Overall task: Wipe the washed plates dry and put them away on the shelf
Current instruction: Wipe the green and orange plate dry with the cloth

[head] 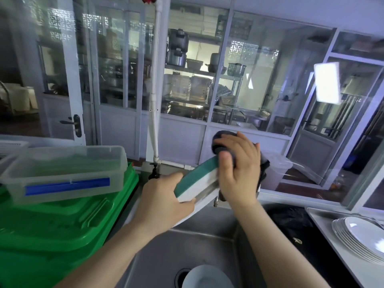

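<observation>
White plate (204, 276) waits low in sink (187, 242) beneath us. Our left hand (164, 197) grips green-rimmed plate (199, 183) above it, tilted; right hand (239, 169) clamps dark cloth (223, 140) against rim. Wiping step underway, we judge; next, turn plate, then move it toward stack (357, 235) on right tabletop (324, 223).

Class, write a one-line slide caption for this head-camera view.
Left hand holds a green-rimmed plate over the sink while right hand wipes it with a dark cloth.

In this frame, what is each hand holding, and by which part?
The left hand grips the green-rimmed plate by its lower-left rim. The right hand holds a dark cloth bunched against the plate's upper edge.
</observation>
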The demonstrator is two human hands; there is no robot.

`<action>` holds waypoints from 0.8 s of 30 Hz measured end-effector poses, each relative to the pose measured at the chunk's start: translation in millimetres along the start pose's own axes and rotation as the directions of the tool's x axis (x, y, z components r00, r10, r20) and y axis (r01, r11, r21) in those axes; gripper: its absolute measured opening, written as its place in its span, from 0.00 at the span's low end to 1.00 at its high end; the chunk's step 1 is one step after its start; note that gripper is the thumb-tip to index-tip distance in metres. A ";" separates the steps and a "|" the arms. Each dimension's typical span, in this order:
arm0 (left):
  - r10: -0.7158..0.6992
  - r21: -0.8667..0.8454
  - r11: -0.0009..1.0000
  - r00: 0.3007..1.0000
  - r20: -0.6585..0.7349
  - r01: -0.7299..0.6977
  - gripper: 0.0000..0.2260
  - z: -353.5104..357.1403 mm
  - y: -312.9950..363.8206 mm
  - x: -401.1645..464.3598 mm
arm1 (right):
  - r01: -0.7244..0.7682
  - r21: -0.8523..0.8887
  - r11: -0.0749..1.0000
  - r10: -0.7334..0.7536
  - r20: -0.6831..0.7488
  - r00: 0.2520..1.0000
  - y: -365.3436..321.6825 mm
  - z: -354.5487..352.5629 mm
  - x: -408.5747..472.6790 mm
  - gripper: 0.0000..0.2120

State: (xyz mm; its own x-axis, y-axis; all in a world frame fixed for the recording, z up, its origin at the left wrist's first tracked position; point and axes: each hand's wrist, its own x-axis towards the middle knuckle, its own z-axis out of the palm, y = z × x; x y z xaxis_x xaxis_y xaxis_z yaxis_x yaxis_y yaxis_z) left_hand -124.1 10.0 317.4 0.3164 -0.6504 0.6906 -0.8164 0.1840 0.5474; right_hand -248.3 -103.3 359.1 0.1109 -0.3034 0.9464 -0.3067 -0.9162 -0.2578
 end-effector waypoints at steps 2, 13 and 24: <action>0.025 0.001 1.000 1.000 0.007 -0.025 0.16 -4.4 2.2 2.8 | -0.241 0.157 0.958 0.246 -0.015 0.969 11.9 -6.6 7.5 0.15; 0.002 -0.074 0.997 0.996 0.093 0.005 0.10 -3.3 10.3 18.9 | 0.054 -0.136 0.989 -0.054 0.000 0.999 -27.3 -8.1 1.9 0.26; -0.023 -0.225 0.974 0.997 0.069 0.038 0.11 -24.9 7.7 18.0 | -0.501 0.244 0.830 0.515 0.010 0.857 18.2 -17.8 14.4 0.20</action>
State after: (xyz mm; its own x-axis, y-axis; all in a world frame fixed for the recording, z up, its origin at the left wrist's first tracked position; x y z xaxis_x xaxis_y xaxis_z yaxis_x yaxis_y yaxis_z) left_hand -112.7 18.0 345.8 0.3009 -0.7039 0.6435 -0.6743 0.3201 0.6655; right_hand -269.2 -119.7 371.4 -0.0533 -0.7344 0.6766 -0.0794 -0.6723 -0.7360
